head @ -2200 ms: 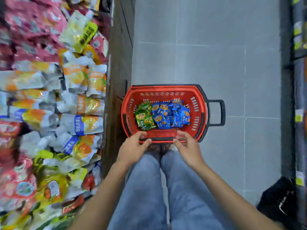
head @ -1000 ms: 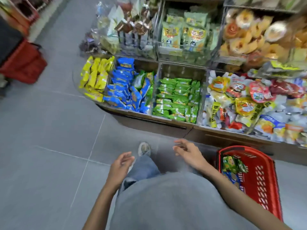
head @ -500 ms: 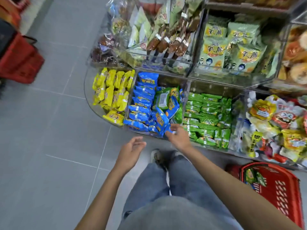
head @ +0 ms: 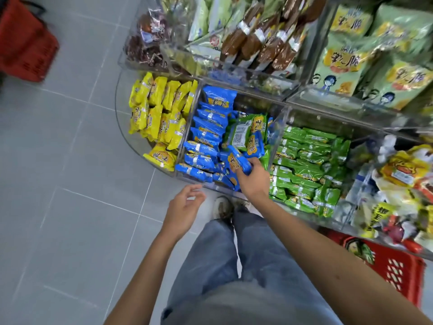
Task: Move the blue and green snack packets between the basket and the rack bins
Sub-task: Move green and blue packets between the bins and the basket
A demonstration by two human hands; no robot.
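Right hand: our right hand (head: 254, 181) has its fingers curled round 1 blue packet (head: 237, 164), gripping it by the near end.
Blue packet: tilted at the front right of the blue bin (head: 185, 141), touching the pile. We can't tell if it's lifted clear.
Blue bin: clear walls, blue packets rowed up on its left side, and a stray green packet (head: 241, 134) lying on top towards the right.
Left hand: our left hand (head: 184, 208) is spread loose and holds nothing, hanging over the floor (head: 70, 184) just in front of the rack.
Neighbours: green stack (head: 304, 160) in the bin just right, yellow packs (head: 159, 118) in the one just left.
Basket: red basket (head: 398, 273) down on our right, partly under the rack edge, with 1 green pack (head: 358, 249) showing inside.
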